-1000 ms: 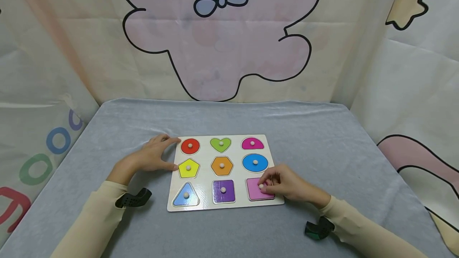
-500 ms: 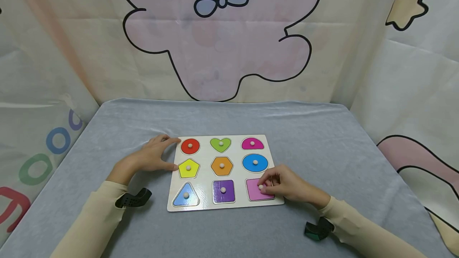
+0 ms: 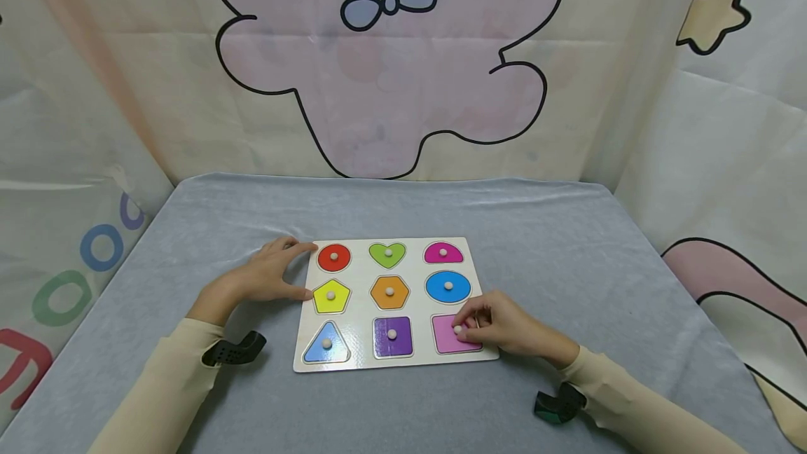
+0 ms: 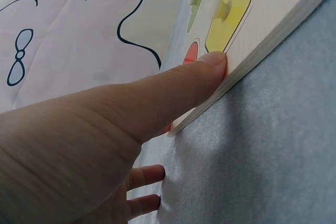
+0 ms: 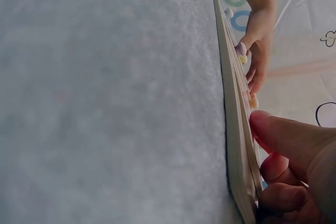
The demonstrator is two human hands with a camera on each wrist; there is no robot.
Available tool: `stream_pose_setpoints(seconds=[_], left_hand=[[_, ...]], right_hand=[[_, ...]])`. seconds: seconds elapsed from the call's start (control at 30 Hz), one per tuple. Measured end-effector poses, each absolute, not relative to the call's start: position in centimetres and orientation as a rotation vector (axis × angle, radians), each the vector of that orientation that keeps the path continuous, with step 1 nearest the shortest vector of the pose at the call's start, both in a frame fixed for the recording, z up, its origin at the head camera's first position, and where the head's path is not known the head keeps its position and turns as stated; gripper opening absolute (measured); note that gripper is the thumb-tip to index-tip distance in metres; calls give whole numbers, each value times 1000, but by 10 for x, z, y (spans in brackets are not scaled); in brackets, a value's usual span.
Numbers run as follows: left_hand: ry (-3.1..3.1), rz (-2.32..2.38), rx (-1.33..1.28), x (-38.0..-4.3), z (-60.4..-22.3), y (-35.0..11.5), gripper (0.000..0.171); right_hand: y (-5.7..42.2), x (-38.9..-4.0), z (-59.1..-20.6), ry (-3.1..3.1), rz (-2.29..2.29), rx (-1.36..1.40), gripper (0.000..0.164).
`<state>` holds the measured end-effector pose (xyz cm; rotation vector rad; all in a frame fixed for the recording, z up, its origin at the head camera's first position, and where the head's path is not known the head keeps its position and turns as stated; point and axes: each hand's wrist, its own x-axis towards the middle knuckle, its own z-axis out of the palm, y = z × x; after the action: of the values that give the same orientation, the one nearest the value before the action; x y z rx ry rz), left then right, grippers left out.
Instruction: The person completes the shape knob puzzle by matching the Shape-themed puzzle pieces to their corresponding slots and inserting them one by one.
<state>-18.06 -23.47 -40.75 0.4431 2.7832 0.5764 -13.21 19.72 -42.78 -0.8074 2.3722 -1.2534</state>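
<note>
A white wooden peg puzzle board (image 3: 362,356) lies on the table, with coloured shapes in its places. My right hand (image 3: 513,324) pinches the small knob of the pink square piece (image 3: 445,343) at the lower right corner, thumb and forefinger together. The piece sits in or right at its outline, partly covered by the fingers. At the board's left side rests my left hand (image 3: 267,275), its thumb (image 4: 189,80) straight and touching the edge beside the yellow pentagon (image 4: 239,14). Its forefinger reaches the upper left corner by the red circle (image 3: 326,258).
Other knobbed shapes fill the board, among them a purple square (image 3: 381,345), a blue triangle (image 3: 315,354) and a blue oval (image 3: 435,287). A grey-blue cloth (image 3: 403,415) covers the table. Printed curtains (image 3: 145,69) stand behind and at both sides.
</note>
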Motion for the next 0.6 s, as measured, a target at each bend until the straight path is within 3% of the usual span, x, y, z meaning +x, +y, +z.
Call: stream_pose_setpoints(seconds=[0.6], left_hand=[[2784,575,452,-180,-407,-235,89]], right_hand=[[197,-132,-428,2365,-1267,-800,10]])
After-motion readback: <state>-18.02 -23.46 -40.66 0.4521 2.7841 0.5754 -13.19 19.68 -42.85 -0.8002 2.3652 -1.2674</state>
